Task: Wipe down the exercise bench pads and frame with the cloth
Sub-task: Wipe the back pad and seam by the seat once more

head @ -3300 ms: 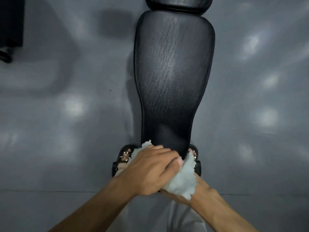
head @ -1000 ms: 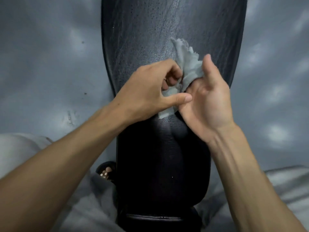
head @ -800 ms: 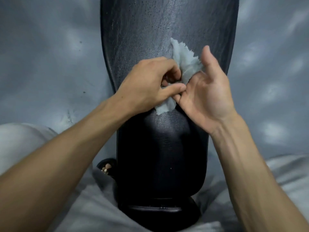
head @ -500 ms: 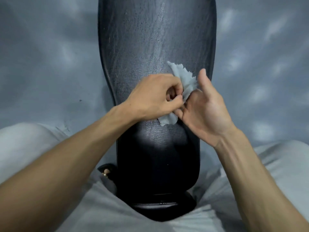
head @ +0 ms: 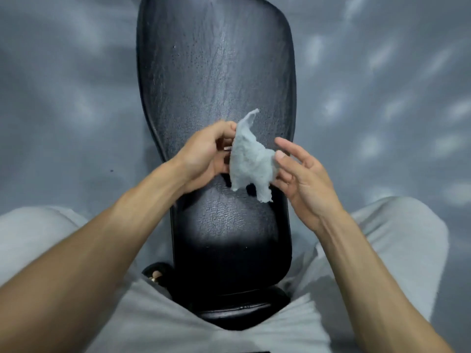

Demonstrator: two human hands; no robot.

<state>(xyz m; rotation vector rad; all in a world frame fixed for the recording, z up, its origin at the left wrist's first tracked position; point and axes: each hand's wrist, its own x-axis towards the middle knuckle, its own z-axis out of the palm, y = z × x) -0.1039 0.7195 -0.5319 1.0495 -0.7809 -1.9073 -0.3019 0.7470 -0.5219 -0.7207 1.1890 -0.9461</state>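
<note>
A long black padded bench seat point(head: 216, 72) runs away from me, wide at the far end and narrow near my legs. A small pale blue-white cloth point(head: 251, 161) hangs in the air above the pad's middle. My left hand point(head: 204, 156) pinches the cloth's left edge with curled fingers. My right hand point(head: 303, 174) is beside the cloth's right edge, fingers spread and loosely bent, fingertips touching it. The bench frame under the pad is hidden.
Grey glossy floor point(head: 76, 98) with light patches lies on both sides of the bench. My legs in light grey trousers point(head: 382, 238) straddle the narrow end. A sandalled foot point(head: 155, 273) shows left of the seat's near end.
Both hands have spread the bunched cloth out between them; my right hand's fingers have opened. The view has pulled back, showing more of the pad.
</note>
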